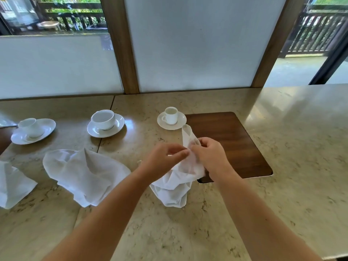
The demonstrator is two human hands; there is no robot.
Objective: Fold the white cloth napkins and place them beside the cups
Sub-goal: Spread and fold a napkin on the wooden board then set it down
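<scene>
Head view shows two bare arms reaching out over a stone table (282,129). Both hands are pinching one white napkin (175,183) and holding it up. The left hand (165,159) grips it with thumb and fingers, and the right hand (209,155) grips it just beside. One end of the napkin sticks up past the hands, and the rest hangs down in a bunch that touches the table. Behind it sits a small cup (171,115) on a saucer (180,123), next to a brown mat (231,144). Two more cups on saucers stand to the left. A second napkin (84,176) lies crumpled on the table, and a third (13,185) lies at the left edge.
</scene>
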